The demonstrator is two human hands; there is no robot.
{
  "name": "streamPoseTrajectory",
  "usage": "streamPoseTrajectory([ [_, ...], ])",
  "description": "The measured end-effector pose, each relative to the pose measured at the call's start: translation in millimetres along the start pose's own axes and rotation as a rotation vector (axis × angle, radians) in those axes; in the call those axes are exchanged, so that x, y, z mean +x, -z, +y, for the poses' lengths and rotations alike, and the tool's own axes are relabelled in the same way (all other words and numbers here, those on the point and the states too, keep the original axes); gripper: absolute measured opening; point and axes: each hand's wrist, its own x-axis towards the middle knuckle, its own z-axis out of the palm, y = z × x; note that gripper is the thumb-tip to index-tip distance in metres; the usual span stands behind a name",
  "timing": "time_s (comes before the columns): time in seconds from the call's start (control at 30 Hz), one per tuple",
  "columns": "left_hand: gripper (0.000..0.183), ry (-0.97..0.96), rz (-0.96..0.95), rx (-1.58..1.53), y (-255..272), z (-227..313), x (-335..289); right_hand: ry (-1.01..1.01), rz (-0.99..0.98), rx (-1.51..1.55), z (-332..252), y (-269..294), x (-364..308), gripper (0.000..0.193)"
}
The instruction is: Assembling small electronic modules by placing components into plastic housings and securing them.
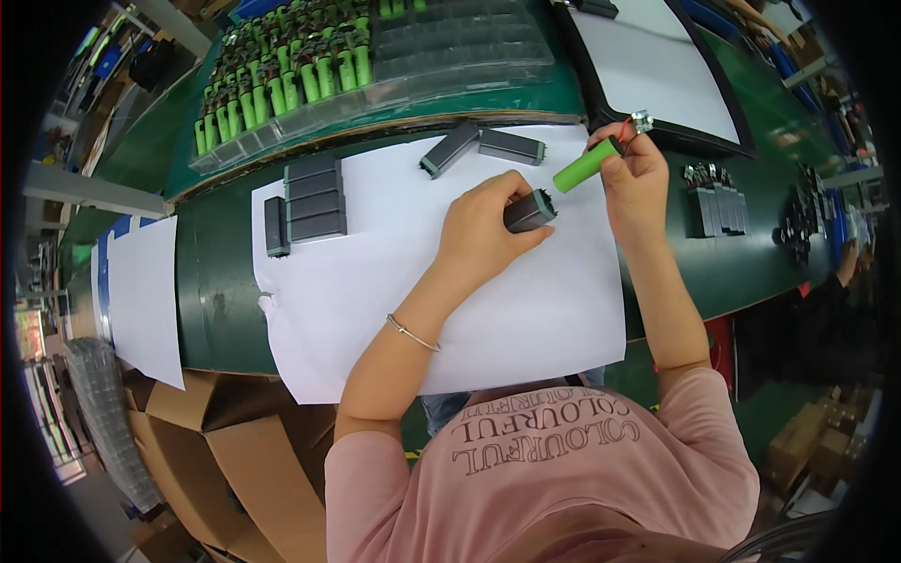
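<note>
"In the head view, what does your left hand (483, 225) have?"

"I have it clamped on a dark grey case (524, 215) at the centre of the frame, over a white sheet (422, 310). The case's teal-edged end points right."

"And your right hand (638, 188)?"

"Right of centre, a little higher. I'm pinching a green cylindrical cell (582, 168) by its upper end; its other end slants down to the left, near the case but apart from it. A red wire (626, 129) and a small circuit board (642, 121) stick up at my fingertips."

"What lies around?"

"At upper centre, two loose cases (511, 148) just above my left hand. Left of centre, a group of similar cases (315, 203) on the sheet. In the upper left, a clear tray (460, 89) with rows of green cells (323, 75). At the upper right, a black-rimmed board (648, 66) with a white surface; below it, toward the right edge, a row of grey cases (719, 210) on the green table (221, 300)."
</note>
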Motion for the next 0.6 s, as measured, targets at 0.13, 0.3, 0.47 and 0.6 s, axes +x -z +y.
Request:
streamPoseTrajectory([
  [0.13, 0.04, 0.009, 0.025, 0.133, -1.8, 5.5, 1.1, -0.007, -0.009, 0.058, 16.4, 3.3, -12.8, 0.044],
  [0.3, 0.046, -0.073, -0.041, 0.106, -5.9, -5.3, -4.2, -0.094, -0.038, 0.073, 20.4, -4.7, -20.1, 0.034],
  [0.47, 0.054, -0.087, -0.133, -0.208, -5.3, -11.5, -2.5, -0.112, 0.051, 0.076, 21.1, 3.9, -15.8, 0.027],
  [0.6, 0.054, 0.158, -0.27, -0.365, 0.2, 2.7, 0.2, -0.165, 0.05, 0.046, 17.6, 2.2, -15.8, 0.03],
])
